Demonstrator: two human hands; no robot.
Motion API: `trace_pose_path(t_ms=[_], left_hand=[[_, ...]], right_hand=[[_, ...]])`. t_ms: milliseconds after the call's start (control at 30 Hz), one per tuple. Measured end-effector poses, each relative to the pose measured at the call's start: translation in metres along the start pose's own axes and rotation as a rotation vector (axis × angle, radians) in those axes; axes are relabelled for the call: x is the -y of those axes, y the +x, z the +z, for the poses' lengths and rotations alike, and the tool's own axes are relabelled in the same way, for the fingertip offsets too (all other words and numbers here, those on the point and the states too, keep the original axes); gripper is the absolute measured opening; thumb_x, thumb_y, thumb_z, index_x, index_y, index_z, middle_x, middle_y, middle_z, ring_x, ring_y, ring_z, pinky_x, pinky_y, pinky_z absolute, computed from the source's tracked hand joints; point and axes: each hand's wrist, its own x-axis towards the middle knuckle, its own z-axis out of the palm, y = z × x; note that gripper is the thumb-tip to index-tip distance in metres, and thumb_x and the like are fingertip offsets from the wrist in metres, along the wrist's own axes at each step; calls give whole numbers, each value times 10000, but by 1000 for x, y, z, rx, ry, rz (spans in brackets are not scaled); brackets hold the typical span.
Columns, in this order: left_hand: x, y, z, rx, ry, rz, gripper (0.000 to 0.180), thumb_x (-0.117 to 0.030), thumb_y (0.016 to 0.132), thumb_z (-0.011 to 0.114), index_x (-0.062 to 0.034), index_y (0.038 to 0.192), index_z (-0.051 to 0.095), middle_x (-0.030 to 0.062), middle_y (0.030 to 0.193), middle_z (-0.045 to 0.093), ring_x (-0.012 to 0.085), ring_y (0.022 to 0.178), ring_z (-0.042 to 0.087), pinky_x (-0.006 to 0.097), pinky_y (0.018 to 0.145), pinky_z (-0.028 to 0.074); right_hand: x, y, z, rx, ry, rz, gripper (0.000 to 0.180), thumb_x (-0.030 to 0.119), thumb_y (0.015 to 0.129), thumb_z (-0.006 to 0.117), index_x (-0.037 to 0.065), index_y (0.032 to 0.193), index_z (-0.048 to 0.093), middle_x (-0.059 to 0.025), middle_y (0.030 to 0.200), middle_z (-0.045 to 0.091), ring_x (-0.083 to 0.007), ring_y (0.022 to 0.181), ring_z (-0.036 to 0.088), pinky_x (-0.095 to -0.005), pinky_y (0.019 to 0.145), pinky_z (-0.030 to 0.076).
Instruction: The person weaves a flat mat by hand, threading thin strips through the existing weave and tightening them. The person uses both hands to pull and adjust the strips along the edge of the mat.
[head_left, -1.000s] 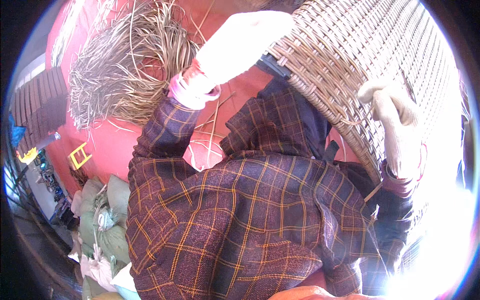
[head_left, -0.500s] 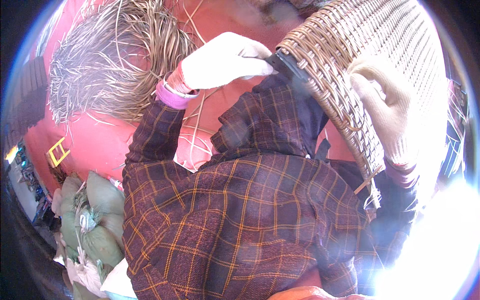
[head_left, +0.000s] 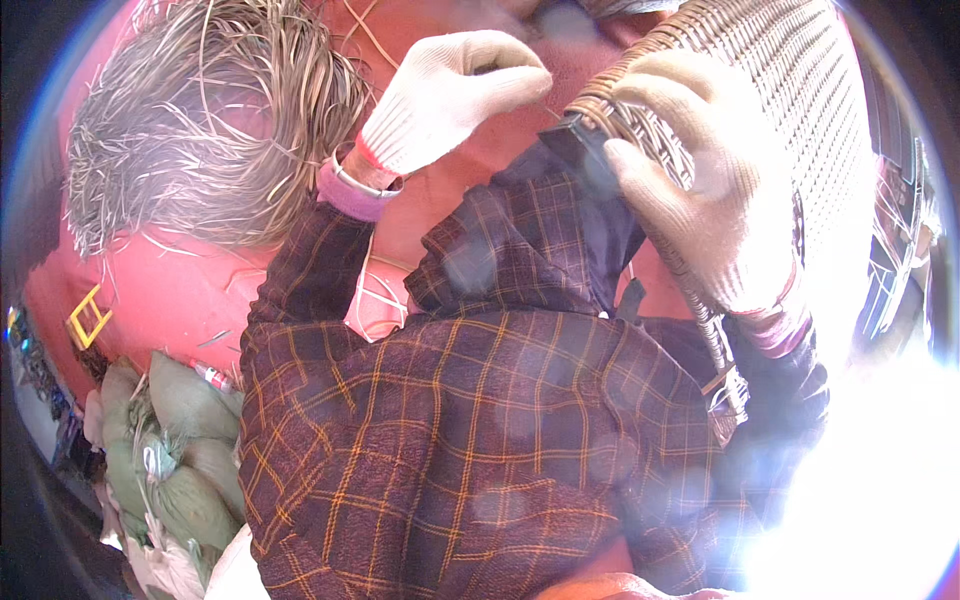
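Two gloved hands: a worker in a plaid jacket [head_left: 450,420] was bent over woven work, one hand at its edge and the other apart from it.
Left hand: the white-gloved left hand [head_left: 452,105] hung above a red surface [head_left: 205,285], just beside the panel's corner; thumb and forefinger were drawn together at the tips, though whether a thin strand lay between them could not be told.
Right hand: the right hand [head_left: 715,175] lay over the panel's edge near the corner, fingers bent and thumb set apart from them, the weave showing in the gap; whether they gripped or only rested could not be told.
Wicker panel: the brown wicker panel [head_left: 790,60] stood on the worker's right, its edge slanting down toward the jacket, a dark end piece [head_left: 568,135] jutting from the corner.
Step in hand: by appearance, work on the woven edge at that corner.
Next move: it seemed to call for the right hand to steady the edge while the left fingers came to the corner strands.
Count: one panel, one dark end piece, one yellow frame [head_left: 90,318] and one heap of strands [head_left: 200,130], its pieces too many to number; several stuffed green sacks [head_left: 190,440] sat at lower left, their exact number unclear where they overlapped.
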Motion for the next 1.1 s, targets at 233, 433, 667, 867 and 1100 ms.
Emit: trace_pose_path(t_ms=[233,433,667,867,1100], left_hand=[[-8,-5,1,188,-115,-29,170,-53,987,674,24,1117,751,32,970,742,113,922,688,262,854,553],[-3,-3,11,127,-144,-67,152,-136,961,735,-12,1034,784,-16,827,712,49,726,621,217,647,500],[0,-4,31,3,-253,13,180,-222,952,752,-50,980,797,-38,711,652,21,599,549,208,531,425],[3,-24,7,-12,-244,-227,315,-311,983,706,-46,822,762,-13,707,689,41,584,559,211,551,437],[42,-23,64,398,-1172,-535,495,-450,1110,469,0,1226,638,127,1025,730,180,746,639,290,648,498]], right_hand=[[2,6,5,-12,-138,-68,348,79,775,793,49,1116,728,-118,1155,705,-300,1075,687,-378,933,557],[1,4,7,-36,-172,-80,332,90,763,803,55,1087,734,-113,1137,710,-290,1030,702,-368,886,574],[-1,1,6,-39,-159,-71,317,96,765,796,52,1074,737,-118,1108,715,-294,1000,713,-375,866,582],[-7,0,10,-85,-46,-5,302,75,785,786,28,1080,737,-140,1124,714,-300,1030,707,-357,921,558],[-16,-1,3,-55,93,58,209,52,892,729,-21,1087,718,-148,1121,711,-276,1079,690,-360,967,523]])
